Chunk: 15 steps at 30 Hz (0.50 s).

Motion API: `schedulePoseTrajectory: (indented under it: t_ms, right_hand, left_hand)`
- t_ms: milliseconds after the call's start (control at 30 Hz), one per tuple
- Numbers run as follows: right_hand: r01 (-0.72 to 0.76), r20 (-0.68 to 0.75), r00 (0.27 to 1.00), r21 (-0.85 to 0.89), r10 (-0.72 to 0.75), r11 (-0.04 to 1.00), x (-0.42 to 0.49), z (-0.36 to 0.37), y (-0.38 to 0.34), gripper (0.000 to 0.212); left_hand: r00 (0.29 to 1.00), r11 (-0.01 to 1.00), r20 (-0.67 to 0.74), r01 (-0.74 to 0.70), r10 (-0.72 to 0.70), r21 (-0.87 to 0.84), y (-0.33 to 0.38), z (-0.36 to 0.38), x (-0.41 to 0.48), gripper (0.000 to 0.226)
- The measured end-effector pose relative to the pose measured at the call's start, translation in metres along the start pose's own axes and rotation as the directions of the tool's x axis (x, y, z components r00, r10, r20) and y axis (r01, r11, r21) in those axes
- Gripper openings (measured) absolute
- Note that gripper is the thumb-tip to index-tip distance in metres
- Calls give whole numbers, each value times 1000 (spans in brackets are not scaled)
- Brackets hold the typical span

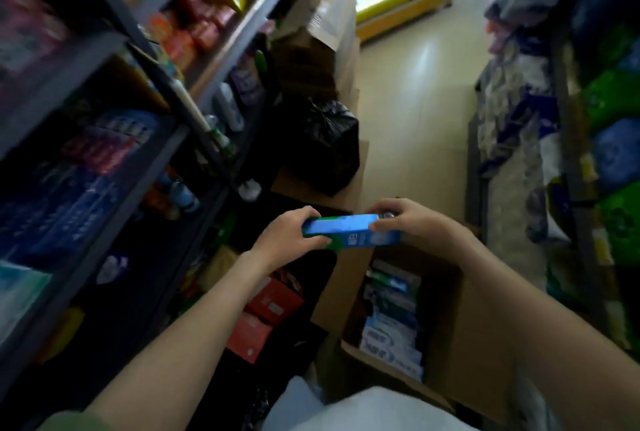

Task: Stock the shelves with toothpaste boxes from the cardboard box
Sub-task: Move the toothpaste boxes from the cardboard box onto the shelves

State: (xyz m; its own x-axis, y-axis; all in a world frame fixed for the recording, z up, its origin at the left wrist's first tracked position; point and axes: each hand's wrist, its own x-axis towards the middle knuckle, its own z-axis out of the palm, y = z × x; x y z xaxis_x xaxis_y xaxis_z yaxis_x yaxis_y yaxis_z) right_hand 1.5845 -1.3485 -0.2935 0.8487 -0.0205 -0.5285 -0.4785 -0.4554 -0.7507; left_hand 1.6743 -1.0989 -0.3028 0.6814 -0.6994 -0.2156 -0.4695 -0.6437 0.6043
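I am viewing a narrow aisle's glossy pale floor (415, 84). Above the brown cardboard box (446, 319), my left hand (291, 240) and right hand (408, 226) are gripping a slim blue toothpaste box (343, 228), fingers (304, 214) curled round its ends. Dark shelves (145, 167) are running left of the cardboard box.

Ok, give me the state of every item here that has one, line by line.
Blue toothpaste box: out of the carton, held at both ends.
Left hand: grips its left end.
Right hand: grips its right end.
Cardboard box: open, partly filled.
Packed toothpaste boxes: stacked inside the cardboard box.
Black bag: bunched closed at the top.
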Motion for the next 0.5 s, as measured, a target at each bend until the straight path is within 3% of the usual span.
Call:
schedulePoseTrajectory:
  t_ms: [100,233,400,500]
  right_hand:
    - [59,53,996,281,-77,958,11,-7,-60,24]
    - [135,30,988,339,-154,931,37,23,-136,23]
    - [184,21,974,497,-224,848,67,83,-206,12]
    - [199,133,940,533,-314,822,77,121,-244,15]
  left_hand:
    - [977,944,-127,125,-171,-305,-16,-45,-31,32]
    - [895,838,-258,192,-363,-510,-44,-88,-68,24]
    - [720,684,-374,189,-584,-704,-74,-129,-109,35]
    - [572,623,-456,128,-682,-772,-91,-155,-146,33]
